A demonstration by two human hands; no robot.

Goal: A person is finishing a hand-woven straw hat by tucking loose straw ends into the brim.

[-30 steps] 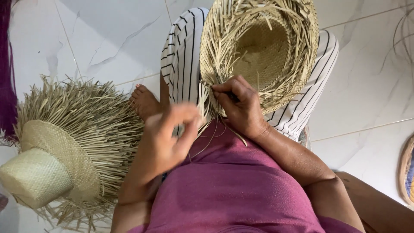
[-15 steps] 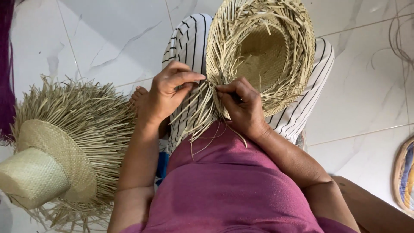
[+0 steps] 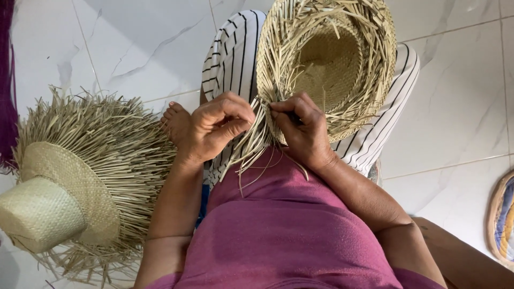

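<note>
- my left hand (image 3: 217, 128) fingers were closed around loose straw strands (image 3: 251, 144), which ran toward my lap.
- my right hand (image 3: 302, 131) pinched strands at the near brim of the unfinished straw hat (image 3: 326, 64), lying beyond on my striped knees.
</note>
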